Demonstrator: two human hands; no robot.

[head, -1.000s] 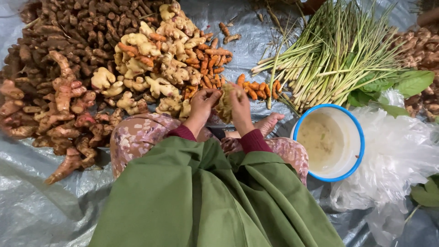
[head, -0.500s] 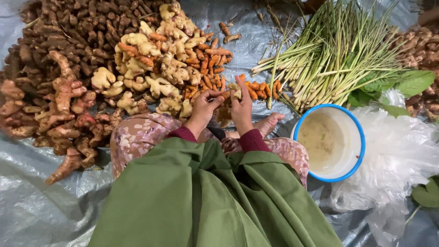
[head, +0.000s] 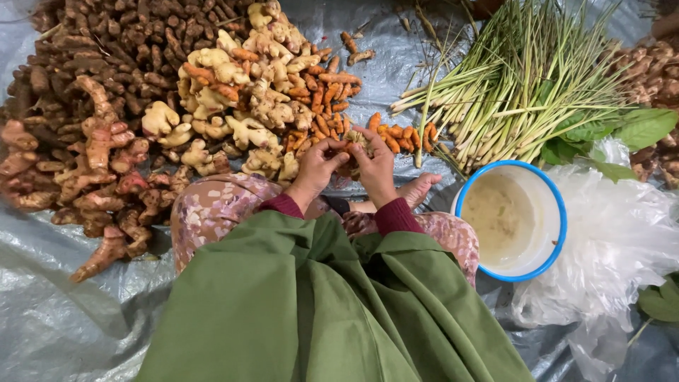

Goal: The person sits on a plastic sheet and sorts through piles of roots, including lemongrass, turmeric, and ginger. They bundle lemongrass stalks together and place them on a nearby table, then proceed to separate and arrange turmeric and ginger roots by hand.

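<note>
Both hands now meet at 12 o'clock: left hand (head: 316, 168) & right hand (head: 375, 166) pinch one small root piece (head: 351, 143). Risk: slips onto orange turmeric pile (head: 392, 134) just beyond, gets lost.

The left hand (head: 316, 168) and the right hand (head: 375, 166) met just in front of the person's lap, closed together around a small root (head: 351, 143) between them. Directly beyond the hands lay a scatter of turmeric roots (head: 396, 134), with the ginger pile (head: 240, 106) to its left. Farther left and behind spread a heap of smaller tubers (head: 113, 42), and galangal roots (head: 92, 177) lay nearest the person's left knee. To the right lay the lemongrass bundle (head: 523, 85), and in front of it stood a bowl (head: 559, 205), beside a plastic bag (head: 622, 240). Everything rested on a tarp (head: 64, 325).
</note>
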